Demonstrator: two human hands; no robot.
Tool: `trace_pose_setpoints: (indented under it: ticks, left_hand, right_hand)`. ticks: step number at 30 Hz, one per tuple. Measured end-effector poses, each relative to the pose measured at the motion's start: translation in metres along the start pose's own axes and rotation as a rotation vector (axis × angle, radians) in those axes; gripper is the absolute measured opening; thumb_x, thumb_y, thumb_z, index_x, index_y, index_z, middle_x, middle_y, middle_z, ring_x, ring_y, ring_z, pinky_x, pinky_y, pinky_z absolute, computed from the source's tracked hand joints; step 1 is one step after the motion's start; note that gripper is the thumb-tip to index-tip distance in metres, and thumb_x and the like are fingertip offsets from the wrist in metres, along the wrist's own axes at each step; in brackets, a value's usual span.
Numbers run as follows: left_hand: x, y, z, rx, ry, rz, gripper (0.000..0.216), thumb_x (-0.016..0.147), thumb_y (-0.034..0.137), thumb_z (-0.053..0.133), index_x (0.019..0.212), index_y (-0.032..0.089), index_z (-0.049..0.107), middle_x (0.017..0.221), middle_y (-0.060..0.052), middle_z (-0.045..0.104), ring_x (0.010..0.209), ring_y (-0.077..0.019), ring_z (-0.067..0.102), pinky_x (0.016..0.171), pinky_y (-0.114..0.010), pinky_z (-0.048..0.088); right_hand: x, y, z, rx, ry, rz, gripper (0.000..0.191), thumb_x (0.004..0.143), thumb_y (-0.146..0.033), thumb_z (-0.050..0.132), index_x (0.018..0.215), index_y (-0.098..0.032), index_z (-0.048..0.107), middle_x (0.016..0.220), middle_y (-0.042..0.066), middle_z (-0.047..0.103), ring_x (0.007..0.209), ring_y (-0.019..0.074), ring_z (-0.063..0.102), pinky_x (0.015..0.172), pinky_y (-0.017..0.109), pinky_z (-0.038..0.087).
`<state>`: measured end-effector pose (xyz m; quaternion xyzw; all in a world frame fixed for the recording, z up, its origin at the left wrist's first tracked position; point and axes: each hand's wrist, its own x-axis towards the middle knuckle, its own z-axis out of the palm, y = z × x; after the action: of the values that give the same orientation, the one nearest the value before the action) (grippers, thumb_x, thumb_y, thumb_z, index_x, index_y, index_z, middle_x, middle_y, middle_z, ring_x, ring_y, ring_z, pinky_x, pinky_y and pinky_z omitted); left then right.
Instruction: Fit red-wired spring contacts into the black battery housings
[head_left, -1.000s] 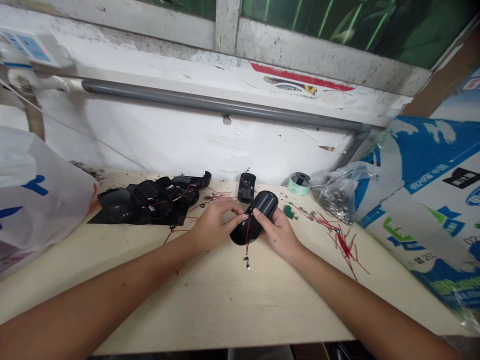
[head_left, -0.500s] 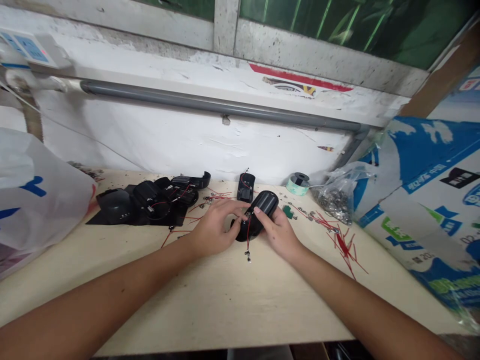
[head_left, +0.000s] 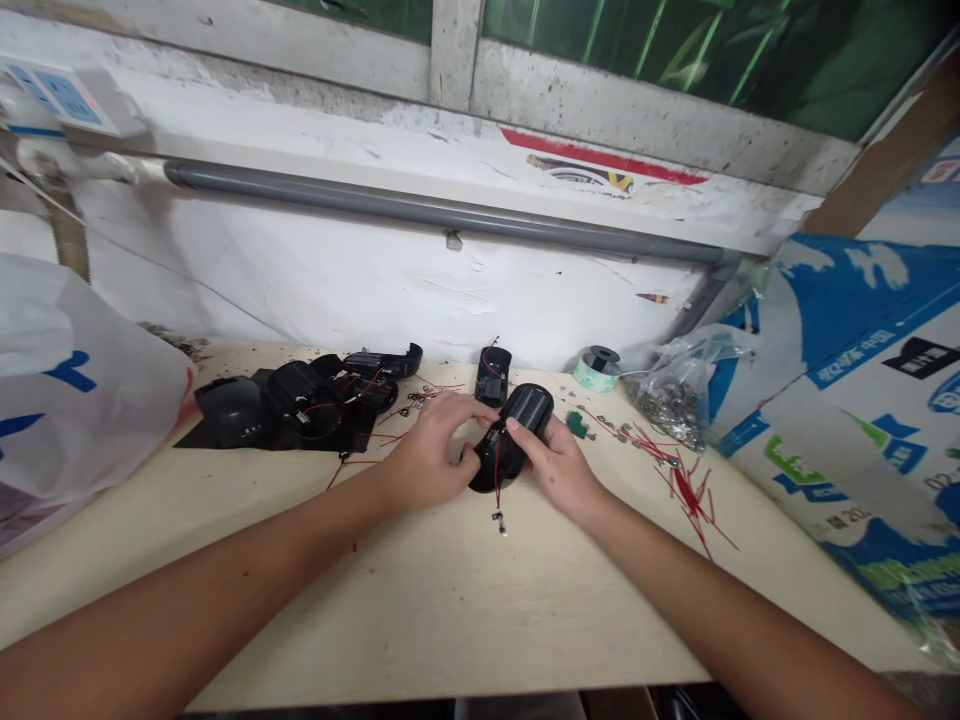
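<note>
Between my two hands, a little above the pale wooden table top point(head_left: 450, 610), I hold a black plastic oval housing point(head_left: 529, 412). My left hand point(head_left: 427, 450) grips its lower left side. My right hand point(head_left: 559, 465) pinches its right side, with the fingertips on its face. A thin red wire point(head_left: 496, 490) hangs from the housing, ending in a small metal terminal point(head_left: 499, 522). The fingers hide much of the housing's middle.
Several black housing parts point(head_left: 300, 398) lie on a black sheet point(head_left: 217, 435) at left. Nearby are a small black holder with red wire point(head_left: 492, 375), a tape roll point(head_left: 598, 368), a bag of metal pieces point(head_left: 673, 408), red wire scraps point(head_left: 686, 495), a white plastic bag point(head_left: 75, 390).
The black housing has turned toward a more upright position in my hands. The fingers of my left hand have shifted lower on its side.
</note>
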<state>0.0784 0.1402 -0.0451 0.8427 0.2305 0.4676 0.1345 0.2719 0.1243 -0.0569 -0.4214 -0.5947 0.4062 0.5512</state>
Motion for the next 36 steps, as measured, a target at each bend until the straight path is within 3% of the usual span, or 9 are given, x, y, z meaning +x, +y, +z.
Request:
trace_pose_setpoints:
  ticks: [4, 9, 12, 17, 21, 23, 27, 29, 36]
  left_hand:
    - [-0.001, 0.002, -0.001, 0.104, -0.105, 0.037, 0.049, 0.077, 0.007, 0.062, 0.123, 0.020, 0.055, 0.115, -0.009, 0.065, 0.112, -0.0268, 0.056, 0.104, -0.050, 0.041]
    - [0.001, -0.007, -0.004, 0.184, -0.094, 0.286, 0.014, 0.090, 0.015, 0.063, 0.100, 0.022, 0.068, 0.105, -0.007, 0.070, 0.103, -0.0221, 0.063, 0.102, -0.046, 0.045]
    - [0.002, -0.006, -0.005, 0.194, -0.062, 0.391, 0.014, 0.091, 0.013, 0.062, 0.099, 0.021, 0.069, 0.102, -0.006, 0.072, 0.097, -0.0197, 0.065, 0.096, -0.041, 0.050]
    - [0.002, 0.006, -0.004, 0.166, -0.071, 0.370, 0.032, 0.091, 0.024, 0.068, 0.121, 0.017, 0.063, 0.112, -0.012, 0.071, 0.106, -0.0228, 0.065, 0.099, -0.042, 0.052]
    - [0.001, 0.006, -0.001, 0.131, -0.092, 0.421, 0.019, 0.094, 0.013, 0.057, 0.109, 0.019, 0.068, 0.104, -0.009, 0.074, 0.101, -0.0205, 0.068, 0.092, -0.038, 0.056]
    - [-0.001, 0.004, 0.002, 0.109, -0.041, 0.336, 0.019, 0.095, 0.013, 0.056, 0.107, 0.020, 0.070, 0.098, -0.008, 0.076, 0.094, -0.0197, 0.071, 0.087, -0.036, 0.058]
    - [-0.003, 0.005, 0.008, -0.022, 0.083, -0.076, 0.013, 0.089, 0.028, 0.071, 0.098, 0.019, 0.072, 0.088, -0.005, 0.077, 0.079, -0.0179, 0.073, 0.071, -0.028, 0.060]
    - [-0.003, 0.007, 0.008, -0.110, 0.104, -0.194, 0.012, 0.087, 0.030, 0.073, 0.088, 0.019, 0.074, 0.087, -0.004, 0.078, 0.079, -0.0182, 0.073, 0.071, -0.027, 0.060]
    - [0.000, 0.008, 0.007, -0.200, 0.096, -0.186, 0.028, 0.100, 0.031, 0.052, 0.111, 0.018, 0.074, 0.101, -0.008, 0.077, 0.100, -0.0217, 0.072, 0.093, -0.038, 0.058]
  right_hand:
    - [0.002, 0.005, -0.002, -0.020, 0.000, -0.031, 0.031, 0.086, -0.050, 0.068, 0.092, -0.020, 0.066, 0.090, 0.002, 0.069, 0.085, 0.0192, 0.061, 0.081, 0.032, 0.049]
    - [0.002, 0.007, -0.004, -0.097, 0.063, -0.003, 0.036, 0.083, -0.053, 0.070, 0.087, -0.019, 0.063, 0.083, 0.001, 0.065, 0.081, 0.0191, 0.058, 0.078, 0.031, 0.047]
    - [0.003, 0.004, -0.005, -0.095, 0.108, 0.029, 0.039, 0.081, -0.055, 0.071, 0.088, -0.018, 0.062, 0.080, 0.001, 0.064, 0.078, 0.0187, 0.057, 0.075, 0.031, 0.046]
    - [0.006, 0.007, -0.007, -0.067, 0.147, 0.085, 0.040, 0.080, -0.057, 0.072, 0.084, -0.018, 0.061, 0.078, 0.002, 0.065, 0.075, 0.0196, 0.058, 0.068, 0.031, 0.048]
    - [0.006, 0.011, -0.007, -0.018, 0.178, 0.128, 0.044, 0.076, -0.060, 0.074, 0.085, -0.019, 0.060, 0.077, 0.003, 0.068, 0.072, 0.0211, 0.062, 0.061, 0.032, 0.050]
    - [0.006, 0.012, -0.007, 0.013, 0.173, 0.147, 0.044, 0.076, -0.060, 0.074, 0.086, -0.020, 0.059, 0.077, 0.003, 0.068, 0.070, 0.0214, 0.063, 0.059, 0.032, 0.051]
    - [0.006, 0.013, -0.007, -0.014, 0.160, 0.142, 0.043, 0.078, -0.060, 0.073, 0.087, -0.020, 0.060, 0.079, 0.004, 0.069, 0.073, 0.0221, 0.064, 0.060, 0.032, 0.052]
    - [0.006, 0.013, -0.007, -0.032, 0.160, 0.128, 0.042, 0.079, -0.060, 0.072, 0.088, -0.020, 0.060, 0.079, 0.004, 0.069, 0.073, 0.0221, 0.064, 0.063, 0.033, 0.052]
    - [0.005, 0.009, -0.004, 0.015, 0.148, 0.119, 0.044, 0.078, -0.058, 0.073, 0.095, -0.020, 0.062, 0.088, 0.006, 0.072, 0.082, 0.0243, 0.066, 0.068, 0.034, 0.054]
